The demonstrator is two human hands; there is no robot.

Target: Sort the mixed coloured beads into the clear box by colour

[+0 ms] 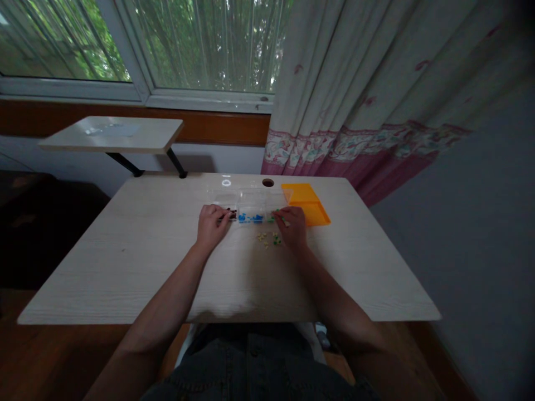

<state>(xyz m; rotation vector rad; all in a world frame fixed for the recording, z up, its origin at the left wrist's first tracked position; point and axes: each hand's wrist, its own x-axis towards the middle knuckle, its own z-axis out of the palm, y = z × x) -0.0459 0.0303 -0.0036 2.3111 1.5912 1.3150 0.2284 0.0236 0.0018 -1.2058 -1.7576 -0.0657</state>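
A clear plastic compartment box (252, 206) lies toward the back of the table. Dark red pieces (233, 214) sit in its left front section, blue pieces (251, 219) in the middle and green pieces (271, 218) at the right. My left hand (212, 224) is closed at the box's left front end, thumb and fingers by the dark red pieces. At the right end, my right hand (293, 224) has its fingertips pinched together over the green pieces. What either pinch holds is too small to make out. Loose yellow pieces (262, 238) and green pieces (276, 239) lie before the box.
An orange tray (320, 214) lies right of the box, partly behind my right hand. Behind the box, the table (167, 267) has a round hole (268, 182). A small raised shelf (154, 133) stands at the back left. A curtain (317, 100) hangs beyond the table's back right.
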